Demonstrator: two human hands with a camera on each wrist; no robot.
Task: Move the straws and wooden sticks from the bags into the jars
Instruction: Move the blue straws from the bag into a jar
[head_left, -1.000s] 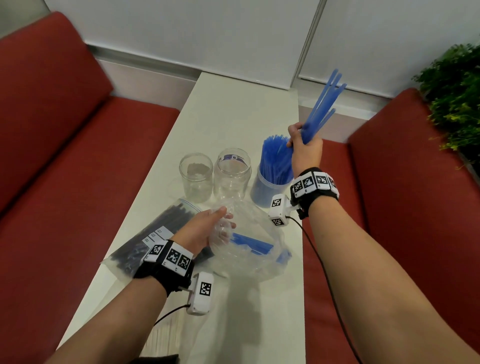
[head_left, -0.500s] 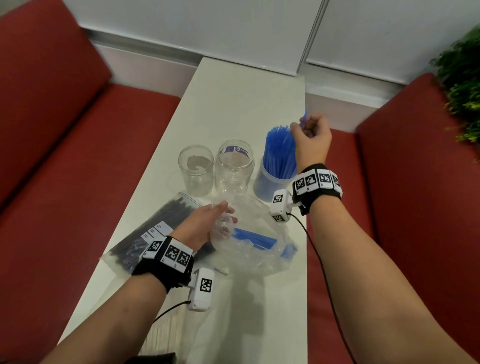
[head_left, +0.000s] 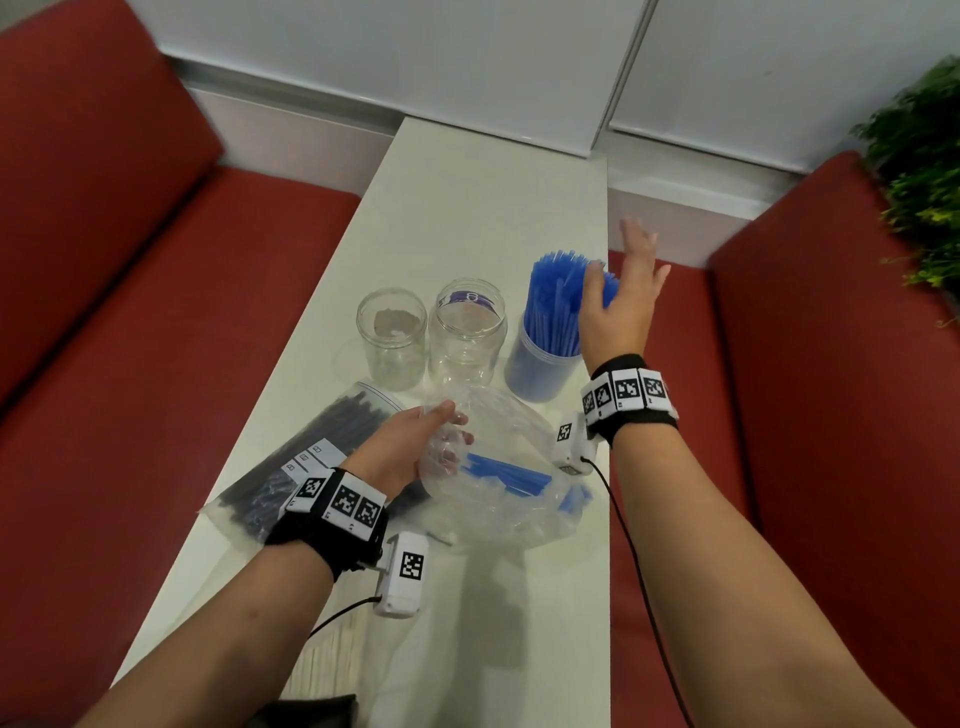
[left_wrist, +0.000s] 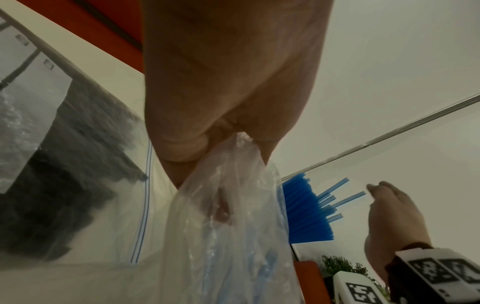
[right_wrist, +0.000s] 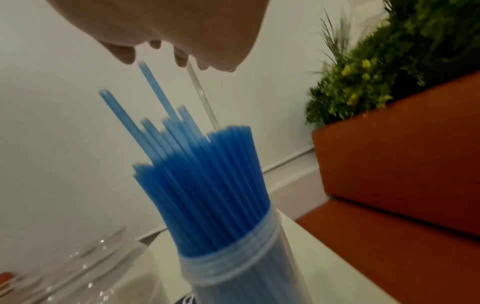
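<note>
A jar (head_left: 537, 366) packed with blue straws (head_left: 556, 306) stands at the table's right edge; several straws (right_wrist: 155, 123) stick up higher than the others. My right hand (head_left: 626, 296) hovers flat over their tops with fingers spread and holds nothing. My left hand (head_left: 415, 441) pinches the crumpled mouth of a clear plastic bag (head_left: 498, 478), seen close in the left wrist view as the bag (left_wrist: 228, 226). A few blue straws (head_left: 511, 473) lie inside it. Two clear jars (head_left: 392, 338) (head_left: 470, 327) stand to the left of the full one.
A zip bag of black straws (head_left: 322, 457) lies under my left forearm. Pale wooden sticks (head_left: 332, 660) lie in a bag at the table's near edge. Red benches (head_left: 156, 312) flank the narrow white table (head_left: 467, 208). A green plant (head_left: 924, 171) stands at the far right.
My right hand lowered its bundle of blue straws into the jar, let go, and now spreads flat above them. The left hand has kept hold of the bag.
</note>
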